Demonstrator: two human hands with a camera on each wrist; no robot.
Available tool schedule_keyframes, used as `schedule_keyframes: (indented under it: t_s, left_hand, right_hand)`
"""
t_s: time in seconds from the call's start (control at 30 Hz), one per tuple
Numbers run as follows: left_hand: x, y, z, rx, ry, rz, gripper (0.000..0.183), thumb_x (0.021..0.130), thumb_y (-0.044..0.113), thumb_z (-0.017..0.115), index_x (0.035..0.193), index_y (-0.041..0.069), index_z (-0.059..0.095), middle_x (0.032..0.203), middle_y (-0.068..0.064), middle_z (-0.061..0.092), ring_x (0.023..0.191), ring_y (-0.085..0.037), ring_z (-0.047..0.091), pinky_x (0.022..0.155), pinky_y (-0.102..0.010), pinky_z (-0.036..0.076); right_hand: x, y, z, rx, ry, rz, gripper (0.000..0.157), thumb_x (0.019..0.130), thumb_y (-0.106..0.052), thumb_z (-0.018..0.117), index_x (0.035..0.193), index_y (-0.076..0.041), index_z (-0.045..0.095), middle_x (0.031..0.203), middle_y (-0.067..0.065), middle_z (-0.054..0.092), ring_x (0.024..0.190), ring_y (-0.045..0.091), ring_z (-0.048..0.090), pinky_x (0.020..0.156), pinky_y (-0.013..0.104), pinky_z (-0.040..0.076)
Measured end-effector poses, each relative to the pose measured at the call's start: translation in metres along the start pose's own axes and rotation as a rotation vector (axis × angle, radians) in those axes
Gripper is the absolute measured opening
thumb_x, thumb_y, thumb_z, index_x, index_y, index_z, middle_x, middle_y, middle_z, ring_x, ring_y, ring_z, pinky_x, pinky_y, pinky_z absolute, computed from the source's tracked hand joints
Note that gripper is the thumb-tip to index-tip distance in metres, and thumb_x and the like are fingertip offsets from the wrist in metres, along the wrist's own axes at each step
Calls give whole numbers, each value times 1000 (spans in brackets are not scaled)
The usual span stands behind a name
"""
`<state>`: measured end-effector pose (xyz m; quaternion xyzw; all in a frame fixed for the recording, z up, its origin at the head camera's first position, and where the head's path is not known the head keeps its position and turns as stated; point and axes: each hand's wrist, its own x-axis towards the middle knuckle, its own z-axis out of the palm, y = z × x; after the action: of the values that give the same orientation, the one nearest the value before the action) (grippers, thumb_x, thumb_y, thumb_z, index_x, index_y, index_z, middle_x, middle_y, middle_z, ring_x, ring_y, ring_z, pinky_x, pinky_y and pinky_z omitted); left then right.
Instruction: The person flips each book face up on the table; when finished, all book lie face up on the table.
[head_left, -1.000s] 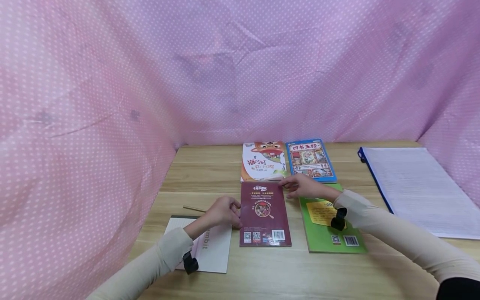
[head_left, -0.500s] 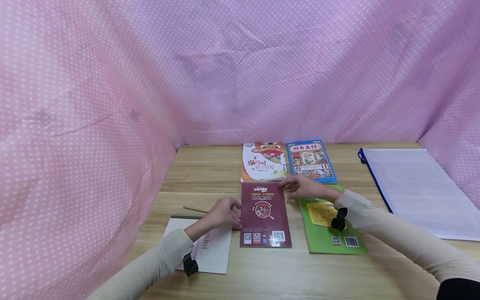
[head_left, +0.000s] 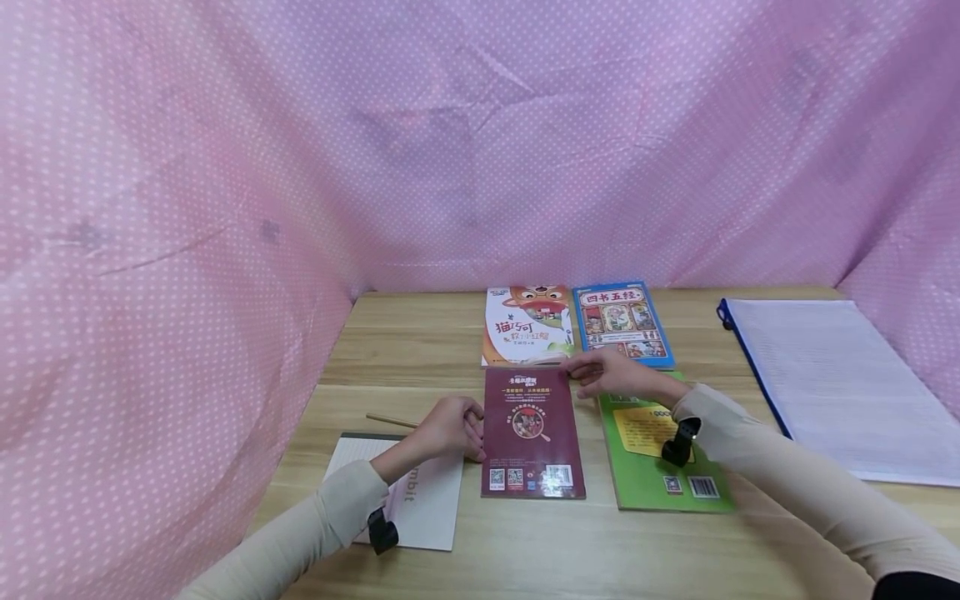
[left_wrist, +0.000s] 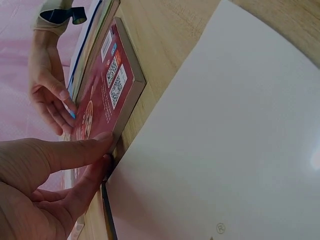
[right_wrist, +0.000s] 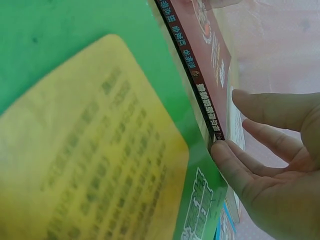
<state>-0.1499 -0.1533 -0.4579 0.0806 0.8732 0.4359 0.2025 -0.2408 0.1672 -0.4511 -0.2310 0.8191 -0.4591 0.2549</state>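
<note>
A maroon book [head_left: 531, 433] lies back cover up on the wooden table. My left hand [head_left: 452, 429] is at its left edge; in the left wrist view the thumb [left_wrist: 95, 146] touches the cover's edge and the fingers lie low beside it. At the book's upper right corner is my right hand [head_left: 611, 372]. In the right wrist view one fingertip [right_wrist: 220, 150] touches the spine, while the thumb stays apart. A green book [head_left: 663, 475] lies under the right forearm. Above the maroon book lies a white picture-cover book [head_left: 525, 333], with a blue book [head_left: 622, 329] beside it.
A white notepad [head_left: 435, 508] lies partly under the left forearm, with a thin brown stick [head_left: 390, 419] above it. At the right is a white zip folder [head_left: 840, 383] with blue trim. Pink dotted cloth [head_left: 480, 167] hangs behind the table.
The maroon book has shifted very slightly to the right, and my right hand has moved a little right with it. My left hand keeps to the book's left edge.
</note>
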Motion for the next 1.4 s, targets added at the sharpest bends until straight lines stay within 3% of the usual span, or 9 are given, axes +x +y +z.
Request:
schedule_keyframes:
  t_s: [0.3,0.57,0.8,1.17,1.4]
  left_hand:
    - [3,-2,-2,15,-17,31,55,69,-10,88,116,-7,61,87,-7,67,71,-13,68,69,-25,61]
    - [4,-3,-1,-10,-39,58,51,71,-9,87,116,-7,61,88,-8,67,71,-13,68,69,-26,62]
    - [7,-3,3,-48,-41,61,57,71,-11,85,123,-10,60,91,-10,68,74,-12,69,70,-26,63]
    - [8,-4,10,-56,-43,116,65,74,-11,84,132,-14,55,93,-10,70,78,-11,68,71,-24,61]
    - [8,-2,12,-74,-57,102,64,74,-12,83,132,-12,56,93,-10,70,78,-11,68,73,-25,62]
  right_hand:
    - [-1,0,-6,45,71,-39,51,88,0,75,137,0,61,134,21,65,123,39,61,98,34,58]
    - [-6,-4,-12,119,88,-70,52,89,0,74,139,-1,59,134,22,64,128,43,57,97,30,58]
    - [-12,-9,-15,164,110,-114,53,90,3,71,140,6,55,136,25,62,127,45,56,93,27,58]
    - [-14,-8,-15,182,125,-140,54,89,-1,73,141,-2,58,143,18,54,129,45,53,95,29,58]
    - [-15,-9,-11,171,135,-140,55,88,-3,75,141,-8,60,148,14,49,128,37,54,99,32,56]
